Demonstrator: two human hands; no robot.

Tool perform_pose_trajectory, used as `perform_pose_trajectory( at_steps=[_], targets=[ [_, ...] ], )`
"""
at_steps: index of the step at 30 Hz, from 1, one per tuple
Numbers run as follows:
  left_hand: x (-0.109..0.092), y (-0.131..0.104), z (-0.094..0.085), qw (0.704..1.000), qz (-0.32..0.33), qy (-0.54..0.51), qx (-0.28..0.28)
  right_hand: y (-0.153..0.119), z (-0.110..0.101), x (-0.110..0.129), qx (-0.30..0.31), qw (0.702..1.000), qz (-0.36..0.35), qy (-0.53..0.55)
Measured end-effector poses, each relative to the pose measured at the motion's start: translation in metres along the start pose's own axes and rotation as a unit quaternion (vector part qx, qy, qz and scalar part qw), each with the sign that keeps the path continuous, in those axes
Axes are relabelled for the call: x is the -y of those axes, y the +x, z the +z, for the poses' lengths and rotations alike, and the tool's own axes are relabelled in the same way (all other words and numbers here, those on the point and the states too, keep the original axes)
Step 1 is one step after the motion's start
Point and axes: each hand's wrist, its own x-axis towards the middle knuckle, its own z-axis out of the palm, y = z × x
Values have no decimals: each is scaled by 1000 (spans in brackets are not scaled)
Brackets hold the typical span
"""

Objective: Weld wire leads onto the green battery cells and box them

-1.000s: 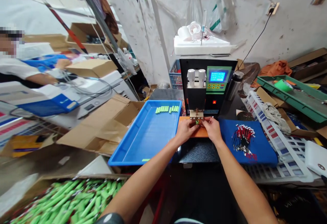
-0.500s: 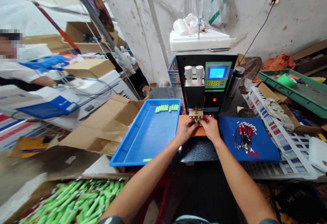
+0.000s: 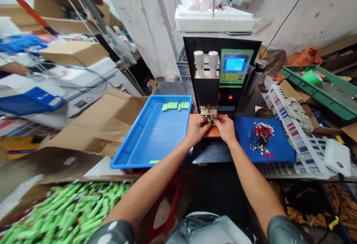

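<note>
Under the electrode tips of a black spot welder (image 3: 206,93), a small green battery cell (image 3: 209,120) stands end-up over the orange base (image 3: 213,132). My left hand (image 3: 197,129) pinches it from the left, fingers closed. From the other side my right hand (image 3: 225,127) closes its fingers at the same cell; whether it also grips a wire lead is hidden. Left of the welder lies a blue tray (image 3: 145,136) with a row of green cells (image 3: 170,106) at its far end. To the right, a bundle of red and black wire leads (image 3: 262,136) rests on a blue cloth (image 3: 281,151).
A carton of green wrapped batteries (image 3: 69,210) is at the lower left, beside an open cardboard box (image 3: 97,125). A steel flask (image 3: 256,77) stands right of the welder. Further right are a white plastic crate (image 3: 304,162), a green tray (image 3: 331,103) and a white power bank (image 3: 337,156).
The head view has tilted down, so the bench sits higher in the picture. Both hands stay at the cell under the electrodes, with little visible movement.
</note>
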Motion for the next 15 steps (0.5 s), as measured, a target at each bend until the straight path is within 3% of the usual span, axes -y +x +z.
perform_pose_trajectory(
  at_steps=[15],
  targets=[
    [-2, -1, 1, 1000, 22, -8, -10, 2, 3, -1, 9, 999, -31, -43]
  ],
)
